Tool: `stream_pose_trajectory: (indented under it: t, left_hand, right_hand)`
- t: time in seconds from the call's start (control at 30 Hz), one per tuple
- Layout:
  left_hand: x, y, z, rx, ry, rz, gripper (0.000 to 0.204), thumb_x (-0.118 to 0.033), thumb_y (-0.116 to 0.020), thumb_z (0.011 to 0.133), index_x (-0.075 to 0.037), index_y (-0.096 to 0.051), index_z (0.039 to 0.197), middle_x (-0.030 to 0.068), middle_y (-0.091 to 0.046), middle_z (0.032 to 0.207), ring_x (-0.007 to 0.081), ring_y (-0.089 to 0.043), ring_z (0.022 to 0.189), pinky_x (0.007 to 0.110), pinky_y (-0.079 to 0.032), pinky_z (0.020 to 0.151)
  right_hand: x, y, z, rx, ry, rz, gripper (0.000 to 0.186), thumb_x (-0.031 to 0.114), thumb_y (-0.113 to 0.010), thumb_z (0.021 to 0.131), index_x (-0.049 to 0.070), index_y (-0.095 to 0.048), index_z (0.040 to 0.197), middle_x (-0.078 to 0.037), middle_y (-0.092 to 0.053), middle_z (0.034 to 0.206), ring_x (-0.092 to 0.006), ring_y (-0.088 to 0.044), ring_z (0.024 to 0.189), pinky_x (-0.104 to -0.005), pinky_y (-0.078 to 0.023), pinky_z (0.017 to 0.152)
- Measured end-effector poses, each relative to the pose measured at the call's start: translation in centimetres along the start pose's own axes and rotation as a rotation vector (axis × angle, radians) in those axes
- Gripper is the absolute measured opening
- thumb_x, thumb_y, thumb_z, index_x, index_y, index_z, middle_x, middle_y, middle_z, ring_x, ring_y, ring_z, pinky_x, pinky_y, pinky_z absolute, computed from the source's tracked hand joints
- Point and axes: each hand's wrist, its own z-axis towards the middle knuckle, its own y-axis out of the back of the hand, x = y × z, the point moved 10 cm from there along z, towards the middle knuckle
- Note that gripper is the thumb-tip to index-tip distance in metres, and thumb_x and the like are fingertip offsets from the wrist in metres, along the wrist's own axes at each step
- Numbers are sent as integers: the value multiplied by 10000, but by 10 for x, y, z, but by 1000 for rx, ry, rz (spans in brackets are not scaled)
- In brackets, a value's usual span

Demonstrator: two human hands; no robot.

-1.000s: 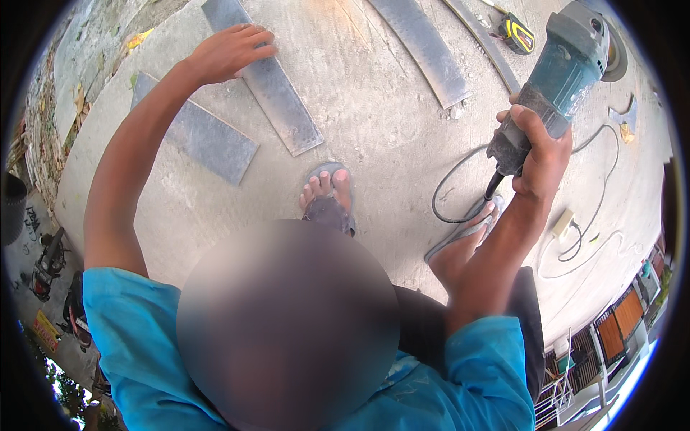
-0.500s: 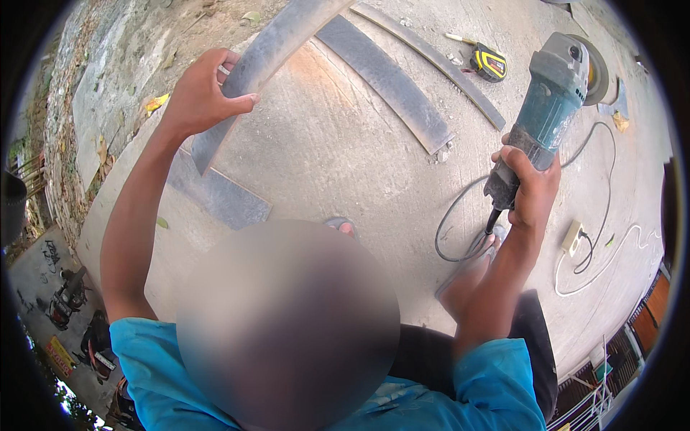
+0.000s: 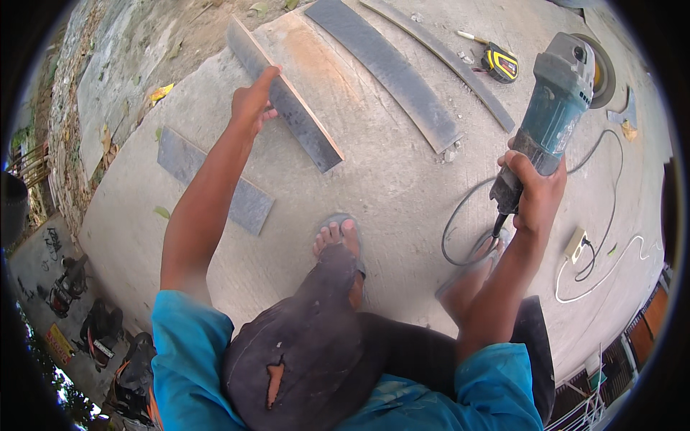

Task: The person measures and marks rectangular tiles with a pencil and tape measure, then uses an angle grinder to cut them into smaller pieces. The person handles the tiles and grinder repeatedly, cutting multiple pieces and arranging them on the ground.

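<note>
My left hand [image 3: 253, 104] is closed on the edge of a dark grey tile strip [image 3: 305, 128], which slants from upper left to lower right with its pale cut edge showing. My right hand [image 3: 537, 188] grips a teal and grey angle grinder [image 3: 546, 118] by its rear body. The grinder points up and away, its round disc [image 3: 605, 72] on the right side of the head. I cannot tell whether the disc is turning. Beneath my left forearm a shorter grey tile piece [image 3: 248, 205] lies on the concrete.
A long wide tile strip [image 3: 388, 72] and a narrow one [image 3: 453, 65] lie ahead. Close by are a yellow and black tape measure [image 3: 499, 63] and a pale marker-like stick [image 3: 471, 36]. The grinder's cord [image 3: 613, 172] loops past my right foot toward an extension socket [image 3: 576, 244].
My left hand has moved right with the tile strip and swung it round, so its near end now points right. My left knee and foot have come into view. The grinder has barely moved.
</note>
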Motion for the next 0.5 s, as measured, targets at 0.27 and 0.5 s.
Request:
stream_pose_trajectory:
  t: [0.27,0.5]
  left_hand:
    - [-32,-7,35,-167,-67,405,862,-652,-775,679,81,-702,1126,154,-713,1095,240,-720,807,330,-555,678]
    - [-49,-20,62,-193,-60,703,848,-709,-719,712,49,-725,1092,110,-731,1051,212,-727,694,312,-555,629]
  right_hand:
    - [-13,-8,-1,65,-52,50,538,106,-788,707,-6,-594,1197,-99,-670,969,-193,-663,838,-346,-542,742]
    - [-18,-42,-11,134,4,-99,552,151,-776,726,-21,-591,1217,-142,-679,1018,-232,-676,891,-377,-552,798]
